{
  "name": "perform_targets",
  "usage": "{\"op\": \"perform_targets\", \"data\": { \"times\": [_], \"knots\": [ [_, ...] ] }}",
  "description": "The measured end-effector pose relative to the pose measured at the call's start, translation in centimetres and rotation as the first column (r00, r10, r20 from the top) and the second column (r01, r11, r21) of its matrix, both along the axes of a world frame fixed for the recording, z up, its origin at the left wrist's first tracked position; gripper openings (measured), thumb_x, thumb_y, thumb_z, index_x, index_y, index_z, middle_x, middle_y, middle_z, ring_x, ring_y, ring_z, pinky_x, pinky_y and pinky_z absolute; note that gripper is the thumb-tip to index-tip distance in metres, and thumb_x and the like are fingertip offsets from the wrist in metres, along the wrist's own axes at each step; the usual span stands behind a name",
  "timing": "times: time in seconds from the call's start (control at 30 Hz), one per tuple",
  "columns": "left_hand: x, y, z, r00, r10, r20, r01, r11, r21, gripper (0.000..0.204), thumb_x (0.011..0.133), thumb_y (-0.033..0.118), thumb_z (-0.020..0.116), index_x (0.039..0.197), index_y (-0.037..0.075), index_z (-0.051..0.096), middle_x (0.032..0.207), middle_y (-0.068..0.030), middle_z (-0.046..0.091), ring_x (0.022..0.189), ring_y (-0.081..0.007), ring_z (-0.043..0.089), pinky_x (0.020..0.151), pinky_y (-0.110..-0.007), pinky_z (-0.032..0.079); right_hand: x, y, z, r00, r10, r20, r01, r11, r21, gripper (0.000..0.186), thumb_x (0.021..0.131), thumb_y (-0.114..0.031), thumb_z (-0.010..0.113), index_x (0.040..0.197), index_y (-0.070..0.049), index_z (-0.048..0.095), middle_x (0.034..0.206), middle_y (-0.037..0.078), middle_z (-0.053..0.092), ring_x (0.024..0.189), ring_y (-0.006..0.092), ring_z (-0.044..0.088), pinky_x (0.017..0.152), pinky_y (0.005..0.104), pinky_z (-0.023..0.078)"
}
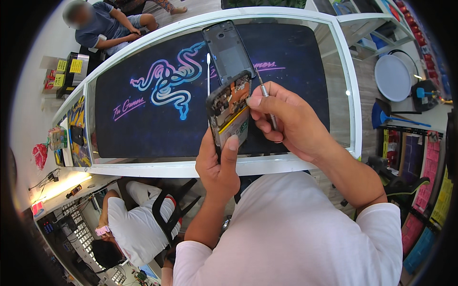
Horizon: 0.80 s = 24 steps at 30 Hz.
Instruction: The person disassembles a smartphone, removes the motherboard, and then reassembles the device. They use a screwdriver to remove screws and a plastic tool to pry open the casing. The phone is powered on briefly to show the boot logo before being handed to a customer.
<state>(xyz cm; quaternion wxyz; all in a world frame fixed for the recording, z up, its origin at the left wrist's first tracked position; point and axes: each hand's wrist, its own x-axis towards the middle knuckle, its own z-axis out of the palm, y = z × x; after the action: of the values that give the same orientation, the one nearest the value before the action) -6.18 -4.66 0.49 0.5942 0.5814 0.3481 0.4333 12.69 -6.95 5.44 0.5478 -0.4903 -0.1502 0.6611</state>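
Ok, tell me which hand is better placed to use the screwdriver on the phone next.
Probably the right hand: it holds the screwdriver beside the opened phone, which the left hand grips.

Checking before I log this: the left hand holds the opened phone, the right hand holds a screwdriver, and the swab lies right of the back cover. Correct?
Not quite: the swab lies left of the back cover, as the head view shows. The left hand does hold the opened phone, and the right hand a screwdriver.
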Motion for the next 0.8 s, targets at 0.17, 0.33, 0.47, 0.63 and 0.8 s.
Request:
{"op": "perform_targets", "data": {
  "times": [0.17,0.33,0.47,0.63,0.8],
  "knots": [
    [0.1,0.0,-0.8,0.99,0.07,-0.122,-0.037,0.967,0.252,0.045,0.104,0.007,0.064,0.147,-0.007,0.054,0.116,-0.0116,0.074,0.095,-0.0117,0.066,0.087,-0.026,0.052,-0.8,-0.1,0.7,0.995,-0.049,-0.082,0.051,0.998,0.029,0.014,0.1,-0.021,0.066,0.106,-0.01,0.058,0.089,0.0,0.052,0.076,0.0081,0.051,0.054,0.0224,0.034],
    [0.1,0.1,-1.0,0.993,0.063,-0.099,-0.035,0.966,0.258,0.046,0.104,0.004,0.064,0.147,-0.006,0.054,0.115,-0.0111,0.075,0.091,-0.0103,0.065,0.083,-0.025,0.052,-1.2,-0.1,1.3,0.993,-0.034,-0.111,0.036,0.999,0.015,0.011,0.1,-0.019,0.063,0.103,-0.01,0.057,0.088,0.0,0.051,0.076,0.0093,0.052,0.054,0.0233,0.034],
    [0.0,-0.2,-1.1,0.989,0.051,-0.139,-0.011,0.962,0.272,0.047,0.103,0.002,0.063,0.148,-0.005,0.054,0.123,-0.0158,0.074,0.101,-0.0156,0.069,0.09,-0.029,0.054,-1.1,0.0,1.3,0.993,-0.037,-0.11,0.038,0.999,0.0,0.009,0.1,-0.019,0.06,0.102,-0.01,0.057,0.088,0.0,0.051,0.076,0.0101,0.052,0.054,0.0238,0.033],
    [-0.1,0.1,-1.0,0.981,-0.016,-0.194,0.095,0.909,0.405,0.051,0.1,-0.005,0.06,0.15,-0.005,0.051,0.144,-0.0269,0.062,0.13,-0.0334,0.065,0.109,-0.039,0.049,-1.4,0.2,1.9,0.996,-0.039,-0.074,0.038,0.999,-0.016,0.01,0.1,-0.019,0.054,0.099,-0.01,0.057,0.087,0.001,0.05,0.076,0.0105,0.05,0.052,0.0237,0.032],
    [-0.1,0.1,-1.0,0.98,-0.043,-0.195,0.122,0.903,0.413,0.053,0.099,-0.007,0.059,0.151,-0.005,0.05,0.15,-0.0299,0.057,0.137,-0.0388,0.06,0.114,-0.042,0.046,-1.5,0.5,2.4,0.999,-0.031,-0.032,0.03,0.999,-0.036,0.012,0.1,-0.019,0.053,0.095,-0.009,0.057,0.087,0.0,0.049,0.076,0.0103,0.048,0.052,0.0238,0.031]
  ]
}}
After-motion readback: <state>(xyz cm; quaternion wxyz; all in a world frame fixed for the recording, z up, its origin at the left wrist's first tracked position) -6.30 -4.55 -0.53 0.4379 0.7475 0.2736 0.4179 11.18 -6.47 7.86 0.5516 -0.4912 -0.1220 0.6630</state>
